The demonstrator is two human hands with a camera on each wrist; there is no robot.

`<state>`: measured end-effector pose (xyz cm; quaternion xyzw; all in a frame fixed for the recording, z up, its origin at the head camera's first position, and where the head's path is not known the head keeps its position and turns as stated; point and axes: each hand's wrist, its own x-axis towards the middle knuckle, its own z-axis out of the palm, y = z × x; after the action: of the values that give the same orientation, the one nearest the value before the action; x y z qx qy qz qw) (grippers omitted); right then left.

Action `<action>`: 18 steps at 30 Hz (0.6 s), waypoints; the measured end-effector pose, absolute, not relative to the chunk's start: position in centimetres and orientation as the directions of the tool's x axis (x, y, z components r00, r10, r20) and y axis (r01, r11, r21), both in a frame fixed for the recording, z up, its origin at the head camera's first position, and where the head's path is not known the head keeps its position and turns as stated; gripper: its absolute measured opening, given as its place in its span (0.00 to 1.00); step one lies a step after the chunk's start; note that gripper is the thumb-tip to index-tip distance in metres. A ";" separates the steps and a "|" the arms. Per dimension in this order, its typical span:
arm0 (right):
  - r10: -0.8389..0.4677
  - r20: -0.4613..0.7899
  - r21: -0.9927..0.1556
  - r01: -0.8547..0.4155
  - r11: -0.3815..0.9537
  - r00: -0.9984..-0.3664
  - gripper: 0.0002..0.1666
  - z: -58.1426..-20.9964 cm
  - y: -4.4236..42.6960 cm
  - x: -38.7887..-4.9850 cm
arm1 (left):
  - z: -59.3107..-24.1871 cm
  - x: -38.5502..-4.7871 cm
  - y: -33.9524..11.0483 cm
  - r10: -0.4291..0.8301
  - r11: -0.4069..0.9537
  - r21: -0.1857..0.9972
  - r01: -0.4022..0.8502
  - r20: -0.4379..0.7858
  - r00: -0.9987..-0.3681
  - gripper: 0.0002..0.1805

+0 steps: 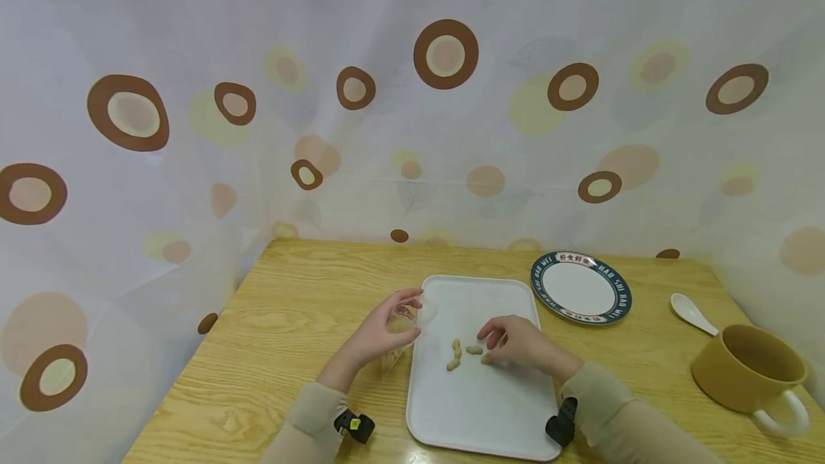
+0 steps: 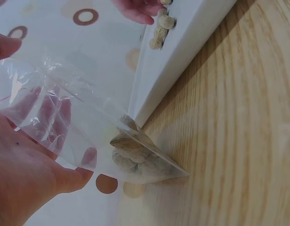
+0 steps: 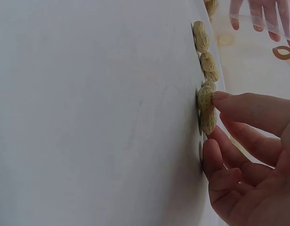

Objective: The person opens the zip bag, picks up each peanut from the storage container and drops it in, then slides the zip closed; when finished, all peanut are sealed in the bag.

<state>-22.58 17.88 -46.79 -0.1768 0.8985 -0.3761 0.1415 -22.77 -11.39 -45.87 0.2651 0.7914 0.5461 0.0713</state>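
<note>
My left hand (image 1: 380,331) holds a clear plastic bag (image 2: 84,117) just off the tray's left edge, its fingers curved round the bag and partly seen through the film. Several peanuts (image 2: 135,160) lie in the bag's bottom corner, which meets the wooden table. On the white tray (image 1: 477,407) lie several more unshelled peanuts (image 1: 457,353). My right hand (image 1: 518,341) is low over the tray, beside them. In the right wrist view its thumb tip touches the nearest peanut (image 3: 207,110), while the other fingers bend loosely around it; their contact is partly hidden.
Behind the tray to the right is a white plate (image 1: 580,288) with a dark patterned rim. A white spoon (image 1: 692,313) and a mustard-coloured mug (image 1: 741,371) with a white handle stand farther right. A spotted curtain (image 1: 387,149) encloses the table's (image 1: 309,285) back and sides.
</note>
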 end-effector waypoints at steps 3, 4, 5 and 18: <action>-0.418 -0.126 -0.715 -0.210 0.667 -0.900 0.14 -46.9 17.8 -22.6 | -45.9 -22.8 -11.4 0.500 0.259 0.902 0.346 0.181 -0.847 0.35; -0.410 -0.134 -0.712 -0.201 0.673 -0.902 0.12 -46.9 17.8 -22.6 | -45.9 -22.8 -11.4 0.502 0.259 0.901 0.349 0.184 -0.845 0.35; -0.403 -0.144 -0.710 -0.189 0.679 -0.904 0.11 -47.0 17.8 -22.6 | -46.0 -22.8 -11.4 0.503 0.257 0.900 0.352 0.187 -0.844 0.35; -0.382 -0.193 -0.682 -0.156 0.714 -0.904 0.03 -46.9 17.7 -22.3 | -46.2 -22.8 -11.4 0.496 0.263 0.902 0.342 0.178 -0.850 0.35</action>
<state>-22.27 17.70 -46.91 -0.1475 0.9115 -0.3479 0.1621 -22.82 -11.44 -46.15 0.2647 0.7916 0.5462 0.0704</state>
